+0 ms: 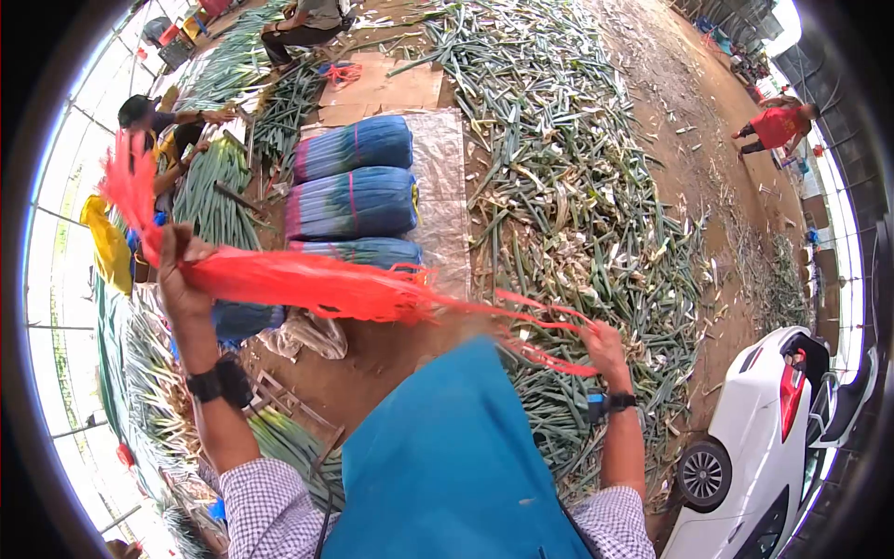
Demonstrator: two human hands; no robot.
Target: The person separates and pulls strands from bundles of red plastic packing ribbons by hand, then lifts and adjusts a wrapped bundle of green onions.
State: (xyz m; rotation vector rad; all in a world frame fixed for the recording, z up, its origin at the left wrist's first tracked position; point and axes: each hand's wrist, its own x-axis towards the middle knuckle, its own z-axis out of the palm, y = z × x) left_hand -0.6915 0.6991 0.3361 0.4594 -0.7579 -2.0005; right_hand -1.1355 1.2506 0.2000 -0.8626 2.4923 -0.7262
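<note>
A thick bundle of red plastic twine (317, 281) stretches across the view between my two hands. My left hand (186, 279), raised at the left, is closed around the bundle, and a frayed tuft stands up above it. At the right, my right hand (607, 352) is closed on a few thin strands drawn out from the bundle's end. Behind the twine lie several blue wrapped bales (354, 203), bound with pink string, on a pale woven sheet (449, 196). The twine partly covers the nearest bale.
Loose green onion leaves (568, 168) cover much of the ground. A white car (754, 438) with an open tailgate stands at lower right. One co-worker (154, 130) sits at left, another person (312, 23) at the top, and a person in red (778, 126) at far right.
</note>
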